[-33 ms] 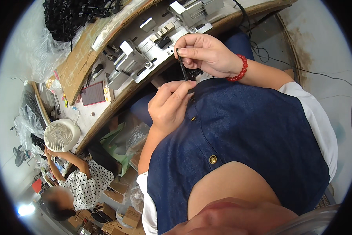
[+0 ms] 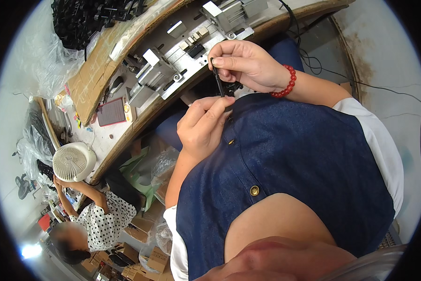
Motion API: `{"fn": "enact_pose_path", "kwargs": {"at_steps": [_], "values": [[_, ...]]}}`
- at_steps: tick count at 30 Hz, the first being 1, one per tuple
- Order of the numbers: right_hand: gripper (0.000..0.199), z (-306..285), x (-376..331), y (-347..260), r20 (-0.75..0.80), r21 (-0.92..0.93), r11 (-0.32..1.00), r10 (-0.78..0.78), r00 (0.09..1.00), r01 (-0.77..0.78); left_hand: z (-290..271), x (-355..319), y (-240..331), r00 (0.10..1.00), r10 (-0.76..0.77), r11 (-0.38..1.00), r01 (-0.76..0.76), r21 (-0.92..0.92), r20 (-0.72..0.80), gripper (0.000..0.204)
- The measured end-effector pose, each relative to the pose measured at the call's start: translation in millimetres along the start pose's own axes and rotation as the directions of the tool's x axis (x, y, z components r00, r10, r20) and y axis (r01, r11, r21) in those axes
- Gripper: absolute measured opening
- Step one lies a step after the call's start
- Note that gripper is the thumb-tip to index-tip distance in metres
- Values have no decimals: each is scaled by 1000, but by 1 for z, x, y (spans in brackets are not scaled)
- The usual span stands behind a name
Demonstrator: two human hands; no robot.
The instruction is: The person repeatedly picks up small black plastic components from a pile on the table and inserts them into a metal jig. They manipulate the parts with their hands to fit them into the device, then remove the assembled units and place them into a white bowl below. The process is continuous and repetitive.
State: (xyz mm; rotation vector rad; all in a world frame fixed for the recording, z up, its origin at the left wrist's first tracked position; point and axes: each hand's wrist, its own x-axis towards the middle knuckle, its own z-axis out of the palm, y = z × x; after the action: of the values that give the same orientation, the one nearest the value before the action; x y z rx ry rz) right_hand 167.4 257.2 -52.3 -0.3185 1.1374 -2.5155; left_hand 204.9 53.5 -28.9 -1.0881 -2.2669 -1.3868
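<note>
My right hand, with a red bead bracelet on its wrist, pinches the top end of a thin black strip-like part between thumb and fingers. My left hand sits just below and pinches the lower end of the same part. Both hands are held in front of my blue denim top, close to the edge of the wooden workbench. A small dark piece shows under my right palm; I cannot tell what it is.
A metal jig with blocks and rails lies on the bench. Beside it are a cardboard sheet, a pinkish phone and a bag of black parts. A white fan stands near a co-worker in a polka-dot top. Cables run at right.
</note>
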Motion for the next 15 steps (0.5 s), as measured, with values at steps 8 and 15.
{"fn": "enact_pose_path", "kwargs": {"at_steps": [8, 15], "values": [[13, 0, 0, 0, 22, -32, 999, 20, 1000, -20, -4, -2, 2, 999, -11, 1000, 11, 3, 36, 39], [23, -38, 30, -62, -7, -725, 616, -453, 892, 307, -7, -3, -21, 971, -62, 996, 74, -43, 232, 35]]}}
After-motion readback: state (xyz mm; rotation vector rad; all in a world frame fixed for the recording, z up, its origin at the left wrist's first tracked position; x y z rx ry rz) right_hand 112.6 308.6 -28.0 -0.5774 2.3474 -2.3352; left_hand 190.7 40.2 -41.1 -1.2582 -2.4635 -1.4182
